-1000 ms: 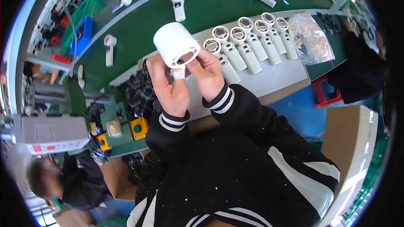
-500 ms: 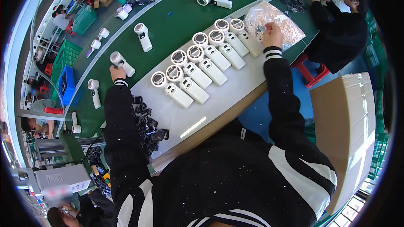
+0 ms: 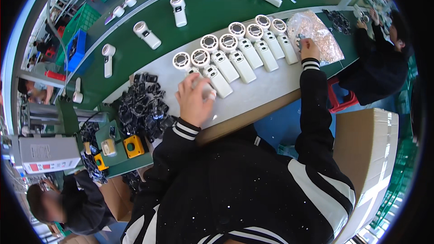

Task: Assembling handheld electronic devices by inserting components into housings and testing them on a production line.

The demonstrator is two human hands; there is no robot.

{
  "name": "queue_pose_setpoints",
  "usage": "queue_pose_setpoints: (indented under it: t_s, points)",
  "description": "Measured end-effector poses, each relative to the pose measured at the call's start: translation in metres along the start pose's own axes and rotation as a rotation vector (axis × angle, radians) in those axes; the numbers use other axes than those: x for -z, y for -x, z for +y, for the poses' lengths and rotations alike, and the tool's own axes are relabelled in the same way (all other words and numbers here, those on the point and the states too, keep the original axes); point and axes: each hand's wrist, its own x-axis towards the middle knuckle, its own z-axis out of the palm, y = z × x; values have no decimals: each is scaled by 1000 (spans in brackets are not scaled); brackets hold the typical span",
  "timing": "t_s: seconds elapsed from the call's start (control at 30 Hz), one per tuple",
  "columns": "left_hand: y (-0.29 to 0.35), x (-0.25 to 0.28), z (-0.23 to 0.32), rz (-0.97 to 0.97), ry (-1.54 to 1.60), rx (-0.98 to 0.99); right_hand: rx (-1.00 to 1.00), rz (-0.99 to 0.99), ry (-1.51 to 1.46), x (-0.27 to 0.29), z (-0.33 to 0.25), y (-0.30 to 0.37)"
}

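Head view. The step in hand appears to be laying white handheld fan units in a row on the grey worktop (image 3: 266, 88). The left hand (image 3: 193, 101) rests over the near end of the row, its fingers (image 3: 190, 82) spread narrowly around the handle of the end unit (image 3: 204, 91); whether they actually clamp it cannot be told, since the hand covers most of it. The right hand (image 3: 309, 47) reaches to the far end, its fingers curled at the edge of a clear bag of small parts (image 3: 316, 34); what they pinch, if anything, is too small to tell.

The row of fan units (image 3: 235, 56) lies diagonally across the worktop, round heads pointing away from the person, bodies side by side and nearly touching.

Judgement: the next move calls for drawing one small part from the bag and bringing it to the unit under the left hand without disturbing the neighbouring units.

Surroundings: a pile of black parts (image 3: 144, 106) lies just left of the left hand. A green conveyor belt (image 3: 217, 4) runs beyond the worktop and carries several separate fan units, well apart. A yellow switch box (image 3: 134, 146) sits on a lower stand. Another person (image 3: 384, 58) works at the right, near the bag; a cardboard box (image 3: 370, 153) stands beside the right arm.

Obstruction: the close spacing of the row leaves little room for the fingers between units.
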Motion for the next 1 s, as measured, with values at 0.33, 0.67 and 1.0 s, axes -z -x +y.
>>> queue_pose_setpoints:
  t_s: [0.33, 0.67, 1.0]
  points:
    - [9, 50, -60, -127, 536, 101, 256, -178, -824, 37, -115, 73]
    - [-52, 69, -181, -236, -372, 251, 243, -784, -989, -24, -257, 237]
    - [-50, 74, -185, -185, -356, 13, 607, -411, -578, -52, -268, 269]
